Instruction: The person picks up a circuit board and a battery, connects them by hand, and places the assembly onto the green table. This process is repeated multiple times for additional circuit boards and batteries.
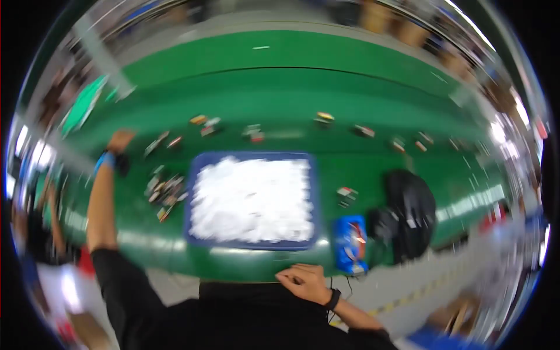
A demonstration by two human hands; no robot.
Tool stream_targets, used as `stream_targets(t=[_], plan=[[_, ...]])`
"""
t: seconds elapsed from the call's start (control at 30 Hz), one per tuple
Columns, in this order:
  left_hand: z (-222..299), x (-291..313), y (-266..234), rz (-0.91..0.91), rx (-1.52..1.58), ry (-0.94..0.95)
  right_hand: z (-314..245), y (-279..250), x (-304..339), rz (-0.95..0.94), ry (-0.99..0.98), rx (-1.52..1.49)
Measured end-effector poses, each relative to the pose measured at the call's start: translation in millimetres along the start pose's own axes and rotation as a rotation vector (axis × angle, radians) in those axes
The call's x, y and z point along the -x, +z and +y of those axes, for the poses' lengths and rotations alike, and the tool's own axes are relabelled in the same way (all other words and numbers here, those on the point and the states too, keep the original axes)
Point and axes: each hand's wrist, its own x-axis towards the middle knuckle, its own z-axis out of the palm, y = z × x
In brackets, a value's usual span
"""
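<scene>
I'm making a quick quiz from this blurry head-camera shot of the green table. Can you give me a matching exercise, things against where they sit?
Things:
1. blue tray of white pieces
2. black bag
3. left hand
4. right hand

Places:
A. at the near table edge, below the tray
B. middle of the table
C. stretched out far left, by small scattered items
D. right of the tray

Pairs: 1-B, 2-D, 3-C, 4-A
</scene>
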Motion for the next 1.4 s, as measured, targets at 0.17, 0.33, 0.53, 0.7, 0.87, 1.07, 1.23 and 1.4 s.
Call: stream_targets(t=[0.17,0.33,0.53,0.7,0.87,1.07,1.23,1.4], plan=[[68.6,13.0,-72.6,-0.076,0.855,-0.362,-2.7,-7.0,-3.1,-0.11,0.054,-0.094],[104.0,19.0,-92.7,-0.028,1.04,-0.399,1.9,-7.2,-5.8,-0.178,0.08,-0.12],[121.9,-21.8,-83.1,-0.219,0.949,-0.46,-3.4,-3.1,1.3,-0.092,0.181,-0.067],[118.0,-21.6,-74.4,-0.139,1.219,-0.434,-5.6,10.8,3.5,0.053,0.201,0.025],[111.0,-2.2,-38.9,0.128,1.09,-0.186,-0.7,19.5,3.0,0.146,0.154,0.159],[130.9,26.6,-51.0,0.395,1.253,-0.172,5.9,21.9,7.6,0.241,0.148,0.245],[130.6,36.3,-62.1,0.49,1.21,-0.369,9.0,28.0,3.8,0.278,0.167,0.225],[145.1,66.8,-92.3,0.653,0.991,-0.211,1.9,23.9,7.2,0.23,0.205,0.236]])
